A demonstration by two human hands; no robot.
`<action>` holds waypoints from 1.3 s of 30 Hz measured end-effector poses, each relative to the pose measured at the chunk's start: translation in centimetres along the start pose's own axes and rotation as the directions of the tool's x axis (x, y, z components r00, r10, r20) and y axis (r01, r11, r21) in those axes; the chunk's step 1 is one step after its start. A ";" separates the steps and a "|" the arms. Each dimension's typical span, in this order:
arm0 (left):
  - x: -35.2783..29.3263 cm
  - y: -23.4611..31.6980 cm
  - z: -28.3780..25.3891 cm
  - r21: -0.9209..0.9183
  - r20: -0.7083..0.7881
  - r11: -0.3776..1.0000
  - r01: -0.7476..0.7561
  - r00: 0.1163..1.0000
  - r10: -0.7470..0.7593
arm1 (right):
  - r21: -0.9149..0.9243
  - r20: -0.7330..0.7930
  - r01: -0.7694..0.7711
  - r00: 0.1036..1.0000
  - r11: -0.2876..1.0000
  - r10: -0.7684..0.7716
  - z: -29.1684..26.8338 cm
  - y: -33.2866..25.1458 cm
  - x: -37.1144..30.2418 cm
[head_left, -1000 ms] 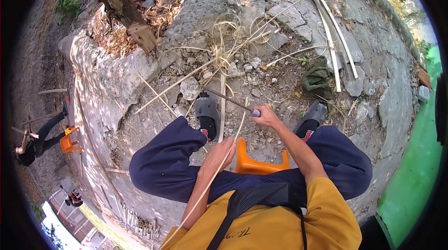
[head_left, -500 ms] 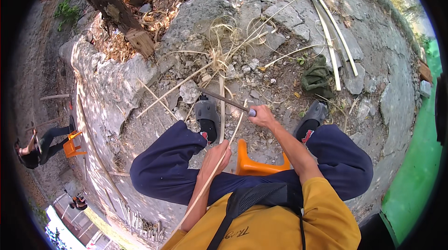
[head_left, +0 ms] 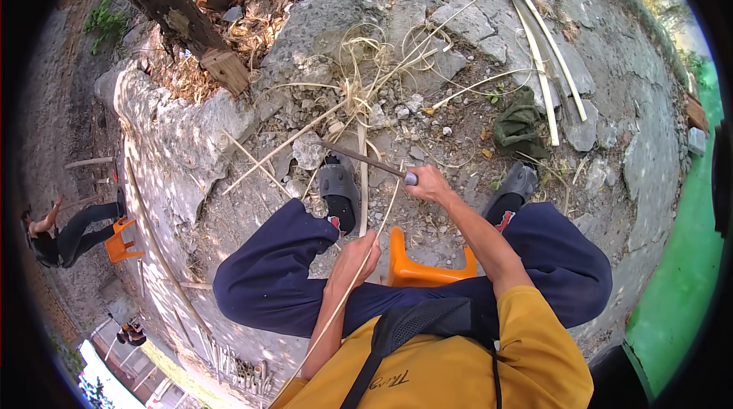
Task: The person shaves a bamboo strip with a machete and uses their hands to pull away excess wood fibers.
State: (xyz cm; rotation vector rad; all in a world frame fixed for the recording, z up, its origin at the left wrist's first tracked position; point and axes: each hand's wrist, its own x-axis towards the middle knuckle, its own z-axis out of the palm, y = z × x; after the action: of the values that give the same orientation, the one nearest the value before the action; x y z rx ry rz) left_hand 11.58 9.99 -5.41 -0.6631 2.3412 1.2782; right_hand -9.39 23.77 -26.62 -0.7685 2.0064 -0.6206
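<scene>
In my right hand [head_left: 430, 184] is the handle of a long knife, its narrow dark blade [head_left: 360, 158] pointing left across a pale bamboo strip [head_left: 363, 199]. My left hand [head_left: 356, 258] is closed around that strip between my knees. A thinner pale length [head_left: 388, 214] runs from beside the knife handle, past my left hand and down along my left forearm. Whether the two lengths join inside my grip is hidden by my fingers. Beyond the blade, the strip reaches a tangle of thin shavings [head_left: 355, 92] on the stony ground.
An orange stool [head_left: 405, 268] shows below my hands. Long pale strips [head_left: 538, 50] lie at the far right, near a dark green cloth [head_left: 518, 128]. A tree trunk [head_left: 175, 16] rises at the far left. Another person [head_left: 69, 233] is at the left edge by an orange chair [head_left: 121, 241].
The thinner length has shifted slightly and bows a little more beside my left hand. Both hands stay almost in place, still gripping. The person at the left has moved their arms.
</scene>
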 end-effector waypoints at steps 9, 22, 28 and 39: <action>-0.2 0.1 -0.3 -0.001 0.021 0.999 0.038 0.999 -0.038 | 0.012 -0.016 -0.040 0.999 0.999 0.040 -0.4 -1.2 0.4; 0.3 -0.1 -0.1 -0.053 -0.049 0.998 0.033 0.998 -0.036 | 0.035 -0.053 -0.061 0.997 0.998 0.063 -0.4 -0.3 0.7; 0.1 -0.2 -0.5 -0.039 -0.039 0.996 0.077 0.996 -0.078 | -0.001 -0.056 0.004 0.998 1.000 -0.004 0.3 0.3 -0.3; 0.3 -0.6 -0.7 -0.073 -0.069 0.993 0.089 0.993 -0.094 | 0.068 -0.046 -0.041 0.998 0.997 0.044 0.9 1.6 -0.8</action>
State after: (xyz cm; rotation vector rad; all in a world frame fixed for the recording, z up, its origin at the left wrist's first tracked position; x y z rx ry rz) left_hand 11.59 9.05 -5.56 -0.8424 2.3027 1.3211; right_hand -8.74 25.32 -27.70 -0.6749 2.0294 -0.6839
